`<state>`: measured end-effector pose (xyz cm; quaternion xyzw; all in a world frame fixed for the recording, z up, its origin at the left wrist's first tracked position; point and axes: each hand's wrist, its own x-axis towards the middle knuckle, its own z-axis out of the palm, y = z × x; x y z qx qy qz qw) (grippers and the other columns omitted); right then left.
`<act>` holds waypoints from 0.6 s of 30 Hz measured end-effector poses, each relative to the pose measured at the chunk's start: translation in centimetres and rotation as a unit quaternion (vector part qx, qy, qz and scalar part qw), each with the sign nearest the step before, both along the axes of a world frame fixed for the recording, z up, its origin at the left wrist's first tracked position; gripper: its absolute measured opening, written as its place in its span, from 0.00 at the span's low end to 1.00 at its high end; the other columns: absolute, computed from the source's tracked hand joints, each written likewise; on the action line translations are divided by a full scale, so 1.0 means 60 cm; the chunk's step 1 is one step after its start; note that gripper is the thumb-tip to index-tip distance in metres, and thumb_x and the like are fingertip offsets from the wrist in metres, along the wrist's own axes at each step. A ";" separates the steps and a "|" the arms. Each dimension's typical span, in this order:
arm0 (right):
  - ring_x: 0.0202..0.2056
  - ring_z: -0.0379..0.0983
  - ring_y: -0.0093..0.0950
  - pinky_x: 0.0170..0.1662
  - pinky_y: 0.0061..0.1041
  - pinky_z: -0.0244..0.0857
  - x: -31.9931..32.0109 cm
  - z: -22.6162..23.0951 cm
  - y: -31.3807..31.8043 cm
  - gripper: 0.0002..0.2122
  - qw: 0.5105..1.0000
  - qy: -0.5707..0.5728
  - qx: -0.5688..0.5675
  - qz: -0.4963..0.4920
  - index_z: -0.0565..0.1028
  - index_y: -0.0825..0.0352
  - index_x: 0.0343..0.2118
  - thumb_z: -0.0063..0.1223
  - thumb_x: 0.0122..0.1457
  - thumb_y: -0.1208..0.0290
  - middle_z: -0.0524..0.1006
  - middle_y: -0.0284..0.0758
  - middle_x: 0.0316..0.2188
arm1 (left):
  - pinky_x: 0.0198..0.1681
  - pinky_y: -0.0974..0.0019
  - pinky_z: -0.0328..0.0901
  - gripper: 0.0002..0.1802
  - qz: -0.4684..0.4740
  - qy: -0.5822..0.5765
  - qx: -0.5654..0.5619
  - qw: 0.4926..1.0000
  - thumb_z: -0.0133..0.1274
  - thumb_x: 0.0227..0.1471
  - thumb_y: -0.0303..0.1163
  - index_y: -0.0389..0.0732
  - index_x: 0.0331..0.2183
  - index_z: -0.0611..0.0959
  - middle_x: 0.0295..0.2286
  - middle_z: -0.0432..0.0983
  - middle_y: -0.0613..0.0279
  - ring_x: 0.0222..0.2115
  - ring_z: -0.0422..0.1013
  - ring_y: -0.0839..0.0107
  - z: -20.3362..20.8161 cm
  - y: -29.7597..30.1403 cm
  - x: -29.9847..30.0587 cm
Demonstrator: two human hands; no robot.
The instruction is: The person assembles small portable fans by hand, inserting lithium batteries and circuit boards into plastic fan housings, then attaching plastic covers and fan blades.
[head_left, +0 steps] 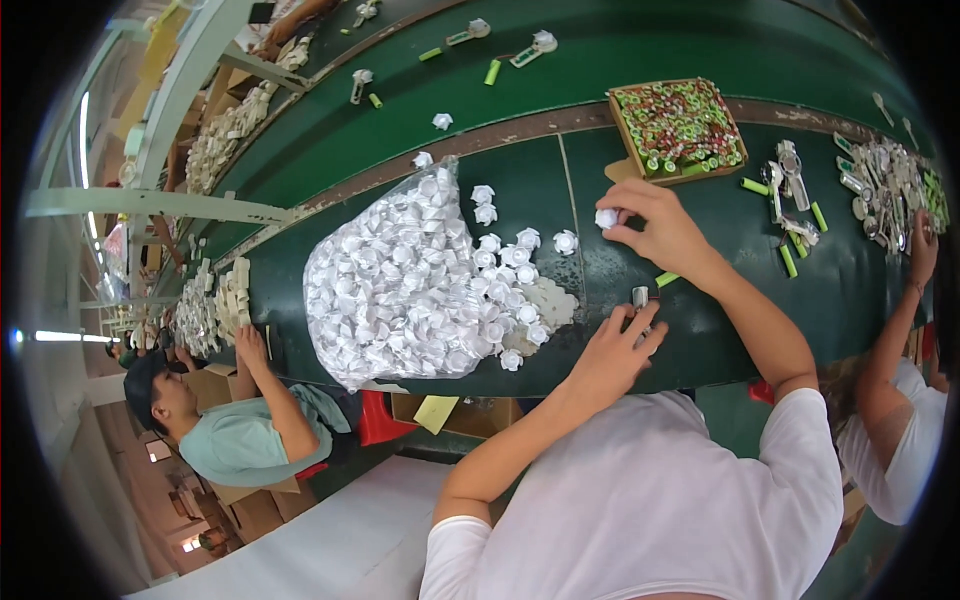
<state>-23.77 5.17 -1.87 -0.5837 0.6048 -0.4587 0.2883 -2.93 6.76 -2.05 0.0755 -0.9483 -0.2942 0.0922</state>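
Between the thumb and fingers of my right hand (655, 222) is a small white flower-shaped plastic piece (606, 218), raised over the green work surface (610, 265). Nearer to me, my left hand (612, 358) rests low at the table's edge, its fingers closed around a small white-and-silver part (641, 297), mostly covered by them. Just beyond that part lies a bright green cylinder (667, 279). On the left, a large clear plastic bag (385, 280) bulges with white flower-shaped pieces, and several loose ones (515, 255) have spilled out beside its mouth.
An open cardboard box (688, 178) of green cylinders with red bits stands beyond my right hand. Handled parts and green cylinders (790, 190) lie to the right, near a larger pile (885, 190) and a co-worker's hand (922, 250). A green belt (560, 75) carries parts behind. Another co-worker (240, 430) sits left.
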 end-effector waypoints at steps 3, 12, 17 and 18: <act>0.39 0.75 0.23 0.43 0.21 0.73 -0.007 0.011 0.042 0.16 0.987 -0.149 -0.031 -0.049 0.77 0.73 0.42 0.63 0.48 0.88 0.75 0.37 0.41 | 0.51 0.56 0.66 0.30 0.007 0.056 0.035 0.998 0.65 0.40 0.23 0.36 0.48 0.75 0.52 0.67 0.49 0.44 0.68 0.49 -0.038 -0.014 0.012; 0.38 0.77 0.29 0.40 0.26 0.73 0.049 0.077 0.082 0.17 0.978 -0.099 -0.179 0.039 0.80 0.69 0.40 0.69 0.44 0.81 0.77 0.36 0.40 | 0.46 0.66 0.69 0.27 0.220 0.331 0.456 0.797 0.53 0.62 0.44 0.35 0.51 0.65 0.43 0.76 0.49 0.41 0.74 0.67 0.031 -0.076 0.009; 0.38 0.77 0.29 0.40 0.26 0.74 0.073 0.081 0.066 0.17 0.973 -0.048 -0.227 0.013 0.80 0.68 0.40 0.69 0.44 0.80 0.76 0.35 0.40 | 0.43 0.71 0.67 0.24 0.265 0.329 0.477 0.771 0.52 0.62 0.47 0.36 0.45 0.68 0.40 0.78 0.55 0.40 0.73 0.74 0.044 -0.069 0.018; 0.37 0.77 0.29 0.40 0.26 0.74 0.076 0.089 0.066 0.16 0.972 -0.063 -0.227 0.014 0.79 0.68 0.39 0.69 0.44 0.80 0.76 0.35 0.40 | 0.43 0.71 0.67 0.24 0.268 0.330 0.475 0.770 0.52 0.62 0.47 0.36 0.45 0.68 0.40 0.78 0.55 0.40 0.73 0.74 0.049 -0.068 0.022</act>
